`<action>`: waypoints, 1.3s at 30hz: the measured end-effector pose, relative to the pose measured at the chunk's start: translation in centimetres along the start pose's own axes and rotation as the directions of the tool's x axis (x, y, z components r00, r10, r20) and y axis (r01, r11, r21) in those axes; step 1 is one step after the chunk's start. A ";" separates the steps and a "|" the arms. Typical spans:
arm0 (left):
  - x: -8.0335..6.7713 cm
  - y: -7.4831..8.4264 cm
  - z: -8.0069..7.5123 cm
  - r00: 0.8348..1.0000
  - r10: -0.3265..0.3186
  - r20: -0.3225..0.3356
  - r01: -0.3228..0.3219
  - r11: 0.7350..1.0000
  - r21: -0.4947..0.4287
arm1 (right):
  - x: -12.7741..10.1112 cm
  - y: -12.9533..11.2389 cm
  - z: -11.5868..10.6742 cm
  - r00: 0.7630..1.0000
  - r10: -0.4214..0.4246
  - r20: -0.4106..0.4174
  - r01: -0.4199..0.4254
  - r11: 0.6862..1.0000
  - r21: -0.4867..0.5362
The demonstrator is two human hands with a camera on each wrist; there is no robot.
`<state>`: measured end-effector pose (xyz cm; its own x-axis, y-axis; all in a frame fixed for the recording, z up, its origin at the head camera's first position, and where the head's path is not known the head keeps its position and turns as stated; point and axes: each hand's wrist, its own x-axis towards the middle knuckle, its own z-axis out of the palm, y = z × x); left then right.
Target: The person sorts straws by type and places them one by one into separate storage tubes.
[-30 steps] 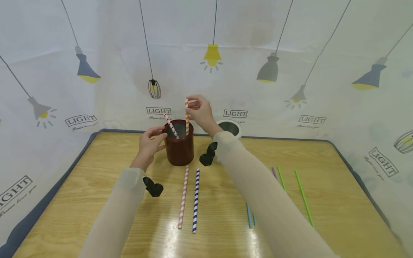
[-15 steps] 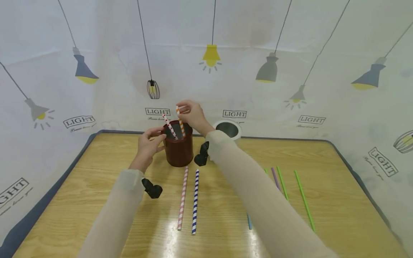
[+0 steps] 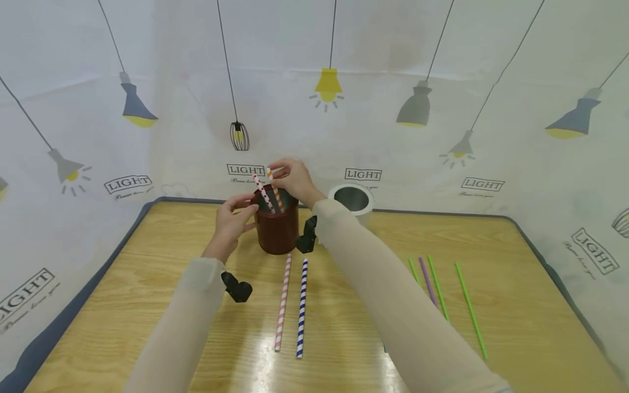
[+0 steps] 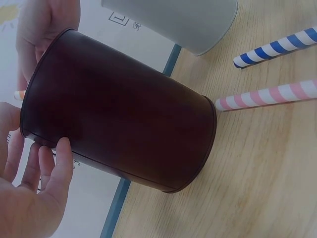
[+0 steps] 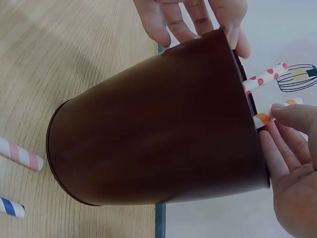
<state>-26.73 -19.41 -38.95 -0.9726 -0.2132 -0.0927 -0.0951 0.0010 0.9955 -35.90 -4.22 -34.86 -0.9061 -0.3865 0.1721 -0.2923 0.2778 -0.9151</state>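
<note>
A dark brown cup (image 3: 277,229) stands upright at the back of the wooden table (image 3: 147,262). Two straws lean in it: a red-dotted white straw (image 3: 262,194) and an orange-striped straw (image 3: 274,189). My right hand (image 3: 291,176) pinches the top of the orange-striped straw (image 5: 274,115) above the rim. My left hand (image 3: 233,218) rests its fingertips against the cup's (image 4: 119,114) left side near the rim. In the right wrist view the cup (image 5: 158,129) fills the frame, with the dotted straw (image 5: 265,77) poking out beside the left hand's fingers (image 5: 188,17).
A pink-striped straw (image 3: 282,303) and a blue-striped straw (image 3: 301,308) lie side by side in front of the cup. A white cup (image 3: 352,201) stands behind right. Green straws (image 3: 470,310) and a purple straw (image 3: 426,275) lie at the right.
My right hand has lowered the orange-striped straw deeper into the cup and tilted it leftward beside the dotted straw. The left hand stays against the cup.
</note>
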 end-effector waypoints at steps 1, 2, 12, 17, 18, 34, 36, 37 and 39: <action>0.0 0.0 0.1 1.000 0.001 0.003 -0.001 1.000 0.000 | 0.0 0.1 -0.1 1.000 -0.002 0.003 0.002 1.000 -0.001; 0.0 0.1 0.2 1.000 0.001 0.005 -0.001 1.000 0.000 | -0.1 0.1 -0.1 1.000 -0.003 0.003 0.003 1.000 0.000; -0.1 0.3 1.3 1.000 -0.002 0.012 0.002 1.000 -0.014 | -0.7 0.2 -1.1 1.000 0.027 -0.001 -0.027 1.000 0.008; -0.2 0.2 1.7 1.000 -0.005 0.019 0.005 1.000 -0.008 | -0.8 0.3 -1.6 0.999 0.050 -0.004 -0.050 0.998 0.027; -0.2 0.2 1.7 1.000 -0.006 0.019 0.006 1.000 -0.005 | -0.9 0.3 -1.7 0.998 0.059 -0.002 -0.059 0.997 0.039; 0.0 -0.1 0.2 1.000 -0.023 0.010 0.023 1.000 -0.011 | -3.8 -1.4 -3.6 0.985 0.078 0.152 -0.091 0.992 0.085; 0.0 0.0 0.1 1.000 -0.026 0.010 0.026 1.000 -0.016 | -4.5 -1.9 -4.0 0.984 0.061 0.169 -0.076 0.994 0.084; 0.0 0.1 0.1 1.000 -0.029 0.011 0.029 0.999 -0.017 | -4.8 -2.0 -4.2 0.983 0.054 0.175 -0.071 0.993 0.090; 0.0 0.1 0.1 1.000 -0.027 0.013 0.027 0.999 -0.017 | -5.5 -2.2 -4.6 0.981 0.051 0.187 -0.071 0.992 0.106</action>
<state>-26.73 -19.34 -38.81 -0.9724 -0.2000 -0.1200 -0.1180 -0.0218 0.9928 -31.74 1.35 -32.11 -0.8464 -0.5297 0.0543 -0.1929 0.2101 -0.9585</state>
